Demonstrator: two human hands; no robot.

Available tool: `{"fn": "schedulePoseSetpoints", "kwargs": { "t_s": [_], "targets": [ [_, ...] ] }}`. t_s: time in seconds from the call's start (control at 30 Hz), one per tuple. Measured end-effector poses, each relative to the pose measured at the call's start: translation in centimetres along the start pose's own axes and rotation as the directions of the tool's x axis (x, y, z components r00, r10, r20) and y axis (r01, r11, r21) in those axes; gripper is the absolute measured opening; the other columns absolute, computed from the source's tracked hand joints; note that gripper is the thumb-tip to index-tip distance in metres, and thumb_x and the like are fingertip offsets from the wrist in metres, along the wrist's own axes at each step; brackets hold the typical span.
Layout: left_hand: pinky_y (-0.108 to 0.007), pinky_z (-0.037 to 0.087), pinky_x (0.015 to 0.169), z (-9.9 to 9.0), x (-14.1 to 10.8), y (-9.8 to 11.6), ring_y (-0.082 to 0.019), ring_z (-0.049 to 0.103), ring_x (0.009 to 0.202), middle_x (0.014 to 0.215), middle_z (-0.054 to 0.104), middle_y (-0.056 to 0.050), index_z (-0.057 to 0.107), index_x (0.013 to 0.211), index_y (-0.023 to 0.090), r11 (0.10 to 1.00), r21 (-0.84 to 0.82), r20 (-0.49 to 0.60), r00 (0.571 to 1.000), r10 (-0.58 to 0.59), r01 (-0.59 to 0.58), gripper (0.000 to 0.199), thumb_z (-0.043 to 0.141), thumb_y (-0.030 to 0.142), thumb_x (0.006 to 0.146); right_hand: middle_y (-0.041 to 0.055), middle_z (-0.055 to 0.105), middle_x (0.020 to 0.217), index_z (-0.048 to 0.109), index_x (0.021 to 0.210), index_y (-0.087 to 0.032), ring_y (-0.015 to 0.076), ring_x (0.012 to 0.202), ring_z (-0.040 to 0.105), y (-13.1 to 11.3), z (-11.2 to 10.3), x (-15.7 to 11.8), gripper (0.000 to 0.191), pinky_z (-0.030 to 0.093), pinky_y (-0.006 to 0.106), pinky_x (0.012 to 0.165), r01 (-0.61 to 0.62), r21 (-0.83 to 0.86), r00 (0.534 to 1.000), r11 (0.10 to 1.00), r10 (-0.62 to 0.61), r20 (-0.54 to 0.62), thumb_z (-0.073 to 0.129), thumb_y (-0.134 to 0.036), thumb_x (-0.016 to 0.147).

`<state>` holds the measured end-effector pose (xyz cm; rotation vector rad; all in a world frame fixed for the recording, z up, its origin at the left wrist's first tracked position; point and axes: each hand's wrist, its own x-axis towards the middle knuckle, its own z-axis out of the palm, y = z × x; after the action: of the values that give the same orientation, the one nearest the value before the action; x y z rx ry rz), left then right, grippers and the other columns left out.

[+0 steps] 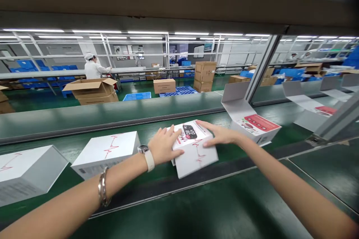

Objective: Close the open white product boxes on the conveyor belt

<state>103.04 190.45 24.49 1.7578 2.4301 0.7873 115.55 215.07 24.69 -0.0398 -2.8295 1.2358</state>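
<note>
Head view: left hand point(165, 143), fingers spread wide, on left side of white box point(193, 133); right hand point(220, 134), thumb and fingers wide apart, touching its right side. Box on green belt point(226, 153), flap point(196, 161) slanting down in front.

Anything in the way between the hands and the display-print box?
Nothing visible: the left hand and right hand both touch the display-print box directly. The nearest white box and open-lidded box stand left and right of it, not between.
</note>
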Motion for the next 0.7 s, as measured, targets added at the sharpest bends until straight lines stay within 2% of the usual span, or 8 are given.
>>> {"fn": "schedulePoseSetpoints", "kwargs": {
  "t_s": [0.07, 0.13, 0.27, 0.37, 0.43, 0.53, 0.6, 0.7],
  "targets": [
    [-0.055, 0.014, 0.099, 2.2, -1.0, -0.5, -0.041, 0.019, 0.123, 0.136, 0.031, -0.011, 0.040, 0.127, 0.021, 0.988, 0.145, -0.034, 0.998, 0.054, -0.048, 0.062, 0.055, 0.047, 0.074, 0.0025, 0.016, 0.142, 0.027, 0.133, -0.025, 0.0288, 0.128, 0.018, 1.5, 1.3, -0.6, 0.098, 0.016, 0.041, 0.104, 0.074, -0.205, 0.994, 0.976, -0.089, -0.065, 0.076, -0.044, 0.050],
    [-0.056, 0.015, 0.099, 3.4, -1.5, -1.3, -0.041, 0.015, 0.124, 0.138, 0.027, -0.011, 0.035, 0.130, 0.021, 0.971, 0.224, -0.055, 0.994, 0.098, -0.083, 0.064, 0.053, 0.048, 0.075, 0.0042, 0.022, 0.140, 0.027, 0.134, -0.025, 0.0292, 0.126, 0.022, 2.5, 2.0, -0.7, 0.095, 0.019, 0.042, 0.103, 0.126, -0.323, 0.982, 0.938, -0.165, -0.096, 0.074, -0.045, 0.054],
    [-0.051, 0.018, 0.101, 4.2, -1.7, -2.3, -0.038, 0.011, 0.127, 0.139, 0.025, -0.008, 0.032, 0.132, 0.024, 0.961, 0.258, -0.099, 0.987, 0.126, -0.097, 0.067, 0.056, 0.048, 0.074, 0.0044, 0.037, 0.133, 0.025, 0.134, -0.030, 0.0288, 0.118, 0.036, 3.3, 2.8, -0.9, 0.088, 0.032, 0.042, 0.094, 0.101, -0.304, 0.976, 0.947, -0.154, -0.157, 0.070, -0.045, 0.060],
    [-0.046, 0.023, 0.101, 4.8, -2.3, -2.4, -0.034, 0.010, 0.128, 0.142, 0.015, -0.006, 0.022, 0.135, 0.024, 0.987, 0.157, -0.148, 0.987, 0.058, -0.035, 0.072, 0.055, 0.045, 0.075, 0.0053, 0.043, 0.128, 0.025, 0.134, -0.027, 0.0275, 0.111, 0.045, 4.2, 3.9, -1.3, 0.085, 0.039, 0.040, 0.088, 0.033, -0.124, 0.982, 0.992, -0.055, -0.183, 0.068, -0.044, 0.062],
    [-0.042, 0.029, 0.099, 5.4, -2.7, -2.3, -0.032, 0.018, 0.127, 0.143, 0.009, -0.008, 0.009, 0.138, 0.024, 0.998, 0.018, -0.177, 0.983, -0.056, 0.061, 0.083, 0.057, 0.045, 0.073, 0.0067, 0.052, 0.120, 0.040, 0.126, -0.021, 0.0269, 0.105, 0.050, 5.0, 4.9, -1.6, 0.068, 0.041, 0.038, 0.086, -0.004, -0.039, 0.986, 0.999, -0.003, -0.164, 0.064, -0.046, 0.067],
    [-0.040, 0.039, 0.089, 6.2, -3.0, -2.1, -0.031, 0.041, 0.114, 0.137, 0.028, -0.011, -0.005, 0.137, 0.024, 0.963, -0.205, -0.123, 0.971, -0.204, 0.176, 0.094, 0.060, 0.044, 0.072, 0.0073, 0.060, 0.108, 0.058, 0.105, -0.018, 0.0270, 0.100, 0.054, 5.7, 5.8, -1.7, 0.047, 0.042, 0.037, 0.084, -0.009, -0.007, 0.986, 1.000, 0.008, -0.165, 0.058, -0.049, 0.071],
    [-0.038, 0.043, 0.082, 6.5, -3.1, -1.9, -0.029, 0.053, 0.101, 0.127, 0.043, -0.011, -0.008, 0.137, 0.024, 0.929, -0.305, -0.089, 0.965, -0.247, 0.210, 0.096, 0.060, 0.043, 0.072, 0.0070, 0.061, 0.105, 0.060, 0.101, -0.018, 0.0271, 0.097, 0.055, 5.7, 6.1, -1.8, 0.045, 0.043, 0.036, 0.082, -0.012, 0.018, 0.985, 1.000, 0.015, -0.172, 0.058, -0.050, 0.070],
    [-0.036, 0.045, 0.076, 6.3, -3.3, -1.3, -0.025, 0.059, 0.086, 0.120, 0.050, -0.010, -0.003, 0.137, 0.024, 0.894, -0.387, -0.117, 0.949, -0.291, 0.226, 0.088, 0.056, 0.044, 0.075, 0.0066, 0.063, 0.101, 0.061, 0.099, -0.017, 0.0268, 0.093, 0.057, 4.7, 6.2, -2.1, 0.046, 0.043, 0.034, 0.079, -0.008, 0.068, 0.985, 0.998, 0.020, -0.170, 0.056, -0.052, 0.071]
  ]
}}
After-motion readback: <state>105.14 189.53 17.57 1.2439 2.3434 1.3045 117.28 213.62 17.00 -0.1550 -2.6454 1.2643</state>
